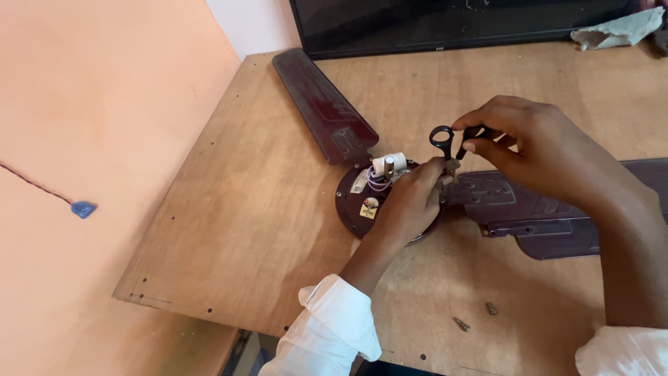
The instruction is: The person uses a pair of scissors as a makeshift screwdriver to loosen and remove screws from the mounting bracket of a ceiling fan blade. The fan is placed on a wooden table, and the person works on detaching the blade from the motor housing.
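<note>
two fan blades [323, 104], one motor hub [362, 202], two loose screws [461, 324], one pair of scissors [445, 139]

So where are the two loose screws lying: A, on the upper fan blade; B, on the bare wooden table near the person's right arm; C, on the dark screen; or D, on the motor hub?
B: both loose screws lie on the wooden table, beside the right forearm.

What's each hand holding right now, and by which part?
The right hand pinches the black scissors by one handle loop. The left hand rests on the fan motor; what its fingertips hold cannot be told.
</note>
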